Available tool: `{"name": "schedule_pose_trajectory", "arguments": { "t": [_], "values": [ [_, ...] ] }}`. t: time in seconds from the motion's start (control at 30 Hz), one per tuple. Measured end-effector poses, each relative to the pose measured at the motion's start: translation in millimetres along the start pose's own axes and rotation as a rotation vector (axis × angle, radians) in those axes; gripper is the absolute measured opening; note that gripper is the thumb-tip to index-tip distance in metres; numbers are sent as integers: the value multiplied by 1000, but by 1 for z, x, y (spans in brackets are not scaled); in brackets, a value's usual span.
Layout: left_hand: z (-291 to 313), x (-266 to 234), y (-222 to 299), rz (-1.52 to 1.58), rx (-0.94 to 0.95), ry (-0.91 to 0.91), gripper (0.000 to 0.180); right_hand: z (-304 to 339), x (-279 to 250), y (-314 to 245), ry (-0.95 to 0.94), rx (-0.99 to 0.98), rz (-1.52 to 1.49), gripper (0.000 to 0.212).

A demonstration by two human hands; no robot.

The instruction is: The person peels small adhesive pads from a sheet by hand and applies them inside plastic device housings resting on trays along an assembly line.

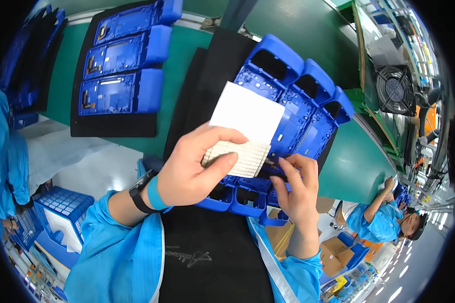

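My left hand (194, 164) grips a white sheet (249, 112) between thumb and fingers. Its lower part carries a cream block of narrow strips (242, 157) with dark lines between them. The sheet lies over part of a group of blue plastic housings (301, 121), hiding some of them. Just right of the strips, my right hand (299, 188) hovers over the housings' near end. Its thumb and index fingertip are apart, and I make out nothing between them. Under the housings is a black mat (187, 101).
More blue housings with small parts fitted (108, 94) stand in a column on another black mat (114, 126) at left. A green bench top (351, 161) runs beneath. A black fan (394, 89) is at far right. A co-worker (384, 219) sits right; blue crates (63, 207) stand lower left.
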State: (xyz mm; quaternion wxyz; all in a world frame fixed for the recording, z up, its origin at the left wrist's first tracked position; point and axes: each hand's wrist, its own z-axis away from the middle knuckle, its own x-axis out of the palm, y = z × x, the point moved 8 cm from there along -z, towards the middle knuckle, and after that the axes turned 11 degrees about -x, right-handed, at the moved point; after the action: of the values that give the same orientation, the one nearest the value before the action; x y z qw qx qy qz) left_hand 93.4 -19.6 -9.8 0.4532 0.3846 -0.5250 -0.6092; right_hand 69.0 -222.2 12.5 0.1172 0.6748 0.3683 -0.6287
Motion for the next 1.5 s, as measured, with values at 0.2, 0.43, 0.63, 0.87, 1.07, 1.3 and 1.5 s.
{"name": "schedule_pose_trajectory", "arguments": {
  "t": [0.2,0.43,0.63,0.87,1.07,1.3,1.5],
  "values": [
    [-1,31,12,-90,118,-61,62,-22,-30,-4,390,13,-266,24],
    [-3,51,25,-188,178,-121,76,-43,-28,-21,371,-229,-278,30],
    [-7,61,27,-261,195,-143,77,-41,-26,-21,301,-286,-178,24],
    [-20,71,15,-275,-93,-267,80,-25,-15,-12,295,-303,-54,22],
    [-19,39,7,-198,29,12,76,-13,-41,22,306,-183,-188,20],
    [-3,-11,-3,235,-83,153,60,3,-13,77,-164,29,-183,7],
    [12,-36,-15,162,-88,279,59,-8,-7,73,-254,-42,-129,7]
  ]
}}
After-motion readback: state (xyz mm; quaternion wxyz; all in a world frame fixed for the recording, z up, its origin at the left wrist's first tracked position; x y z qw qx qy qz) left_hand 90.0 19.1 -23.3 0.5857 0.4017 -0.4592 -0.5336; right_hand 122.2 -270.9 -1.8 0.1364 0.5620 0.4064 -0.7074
